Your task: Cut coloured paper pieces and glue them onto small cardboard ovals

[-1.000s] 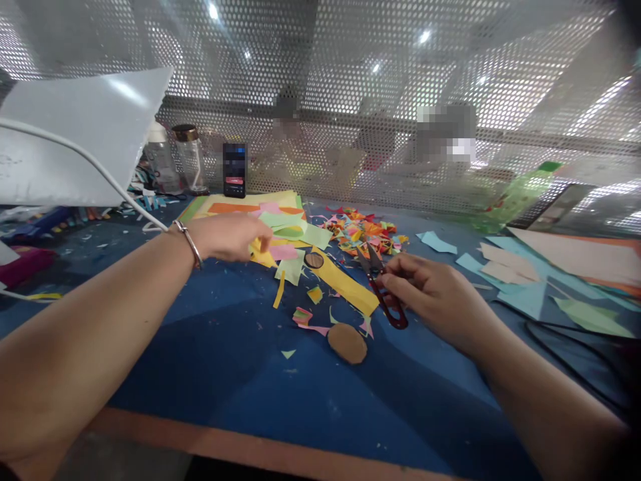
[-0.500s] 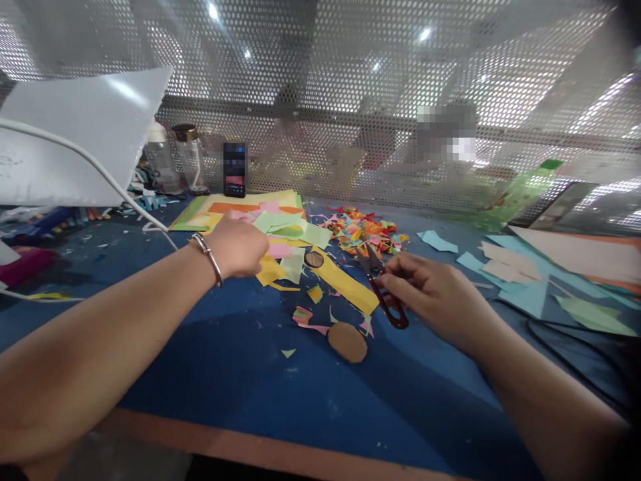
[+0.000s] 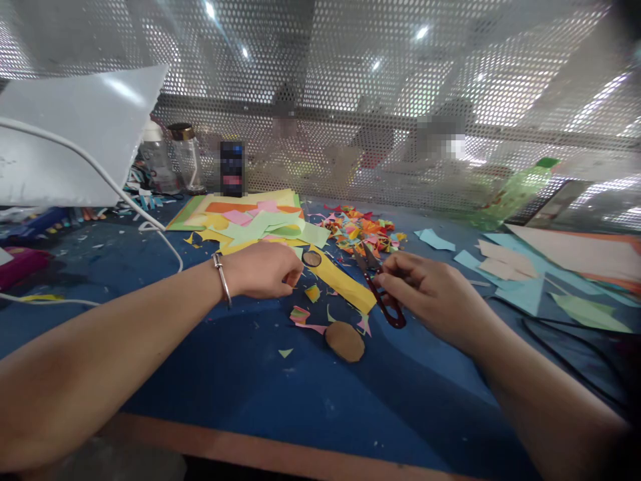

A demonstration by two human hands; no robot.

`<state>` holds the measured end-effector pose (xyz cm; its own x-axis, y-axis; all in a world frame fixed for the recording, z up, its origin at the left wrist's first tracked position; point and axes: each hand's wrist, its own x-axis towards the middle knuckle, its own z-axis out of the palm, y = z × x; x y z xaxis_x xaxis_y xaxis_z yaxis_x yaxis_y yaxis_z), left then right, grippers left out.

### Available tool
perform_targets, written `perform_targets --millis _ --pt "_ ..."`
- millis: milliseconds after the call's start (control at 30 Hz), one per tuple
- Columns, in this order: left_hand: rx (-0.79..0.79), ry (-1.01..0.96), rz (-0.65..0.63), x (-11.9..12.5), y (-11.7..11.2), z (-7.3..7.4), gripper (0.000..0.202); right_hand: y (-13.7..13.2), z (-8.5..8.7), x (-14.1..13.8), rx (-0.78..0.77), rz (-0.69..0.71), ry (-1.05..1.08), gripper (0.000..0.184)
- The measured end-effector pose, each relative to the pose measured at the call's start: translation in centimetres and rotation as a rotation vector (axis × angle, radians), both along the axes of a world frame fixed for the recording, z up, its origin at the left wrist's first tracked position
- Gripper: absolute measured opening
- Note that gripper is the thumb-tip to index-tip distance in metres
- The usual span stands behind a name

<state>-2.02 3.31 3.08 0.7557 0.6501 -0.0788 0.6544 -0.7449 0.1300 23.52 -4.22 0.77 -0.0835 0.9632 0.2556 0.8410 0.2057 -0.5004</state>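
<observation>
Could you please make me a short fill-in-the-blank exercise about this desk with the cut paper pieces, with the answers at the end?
1. The right hand holds scissors with ___ handles.
2. A metal bracelet is worn on the ___ wrist.
3. The brown oval piece lies on a ___ mat.
Missing words: red; left; blue.
</observation>
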Motion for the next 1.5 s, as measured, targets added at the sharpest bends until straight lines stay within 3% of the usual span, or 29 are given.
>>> perform_targets --millis 100,200,333,433,567,767,1067,1500 --pt "0.005 -0.090 0.010 -0.2 0.3 0.2 0.012 0.0 0.1 0.0 0.011 -0.010 -0.002 0.024" --pt "-0.041 -0.413 0.058 -0.1 0.6 0.6 0.006 0.0 0.3 -0.1 0.063 -0.018 -0.001 0.026" --pt "-0.295 -0.971 0.163 1.1 0.1 0.6 0.010 -0.2 0.6 -0.3 0.038 -0.013 0.139 0.026" --pt "-0.514 -1.156 0.301 2.3 -0.9 0.1 0.011 -0.4 0.7 -0.6 -0.077 0.040 0.374 0.023" --pt "-0.741 -1.254 0.361 3.5 -2.0 -0.7 0.013 -0.5 0.7 -1.0 -0.157 0.059 0.586 0.021" --pt "-0.926 -1.382 0.371 4.4 -3.0 -1.4 0.019 -0.6 0.5 -1.8 -0.154 0.016 0.697 0.019" --pt "-0.844 -1.435 0.427 4.9 -3.5 -1.9 0.027 -1.0 0.5 -2.8 -0.166 0.091 0.862 0.038" --pt "-0.811 -1.484 0.414 5.2 -4.0 -2.2 0.026 -1.1 -0.2 -3.2 -0.181 0.083 0.716 0.033"
